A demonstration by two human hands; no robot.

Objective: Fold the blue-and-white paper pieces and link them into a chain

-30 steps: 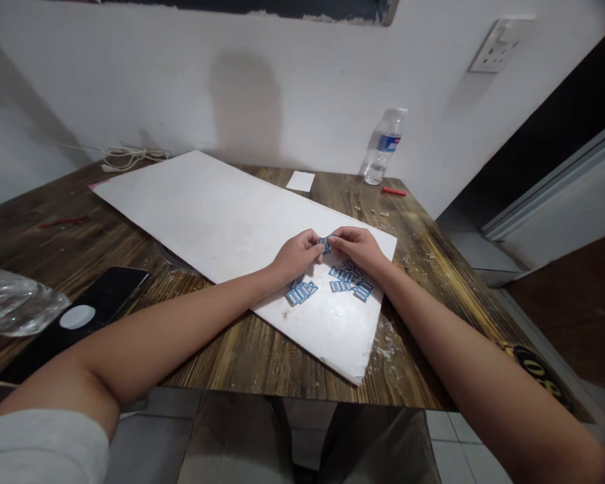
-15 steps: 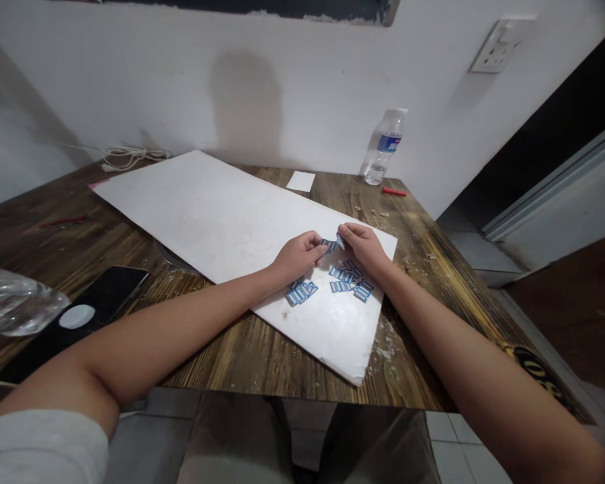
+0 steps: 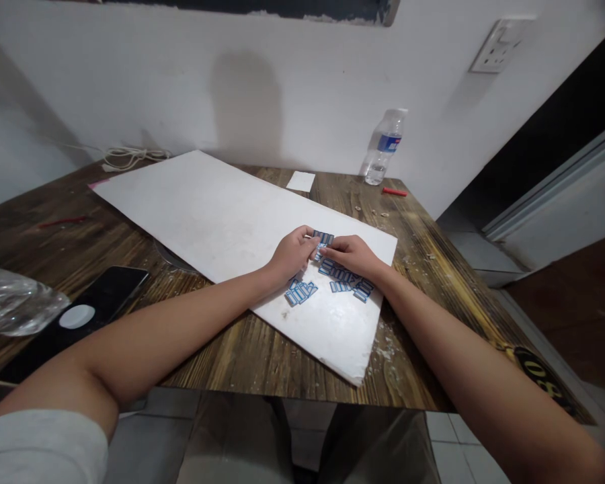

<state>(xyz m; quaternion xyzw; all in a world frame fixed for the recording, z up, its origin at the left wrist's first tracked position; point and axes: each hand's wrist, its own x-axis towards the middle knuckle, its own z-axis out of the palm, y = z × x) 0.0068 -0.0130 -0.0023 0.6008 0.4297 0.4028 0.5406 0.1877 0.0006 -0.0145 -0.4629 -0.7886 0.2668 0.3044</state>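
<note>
Phone: black smartphone lying on a dark wooden table.
Left hand: narrowly pinching blue-and-white rectangular strips.
Strips: lying scattered on a white foam board, under both hands.
Right hand: narrowly pinching the same strips.

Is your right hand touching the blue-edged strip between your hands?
Touching: the head view shows the right hand with its fingertips resting on the blue-edged strip.

Plastic water bottle by the wall, black smartphone on the wooden table
</note>
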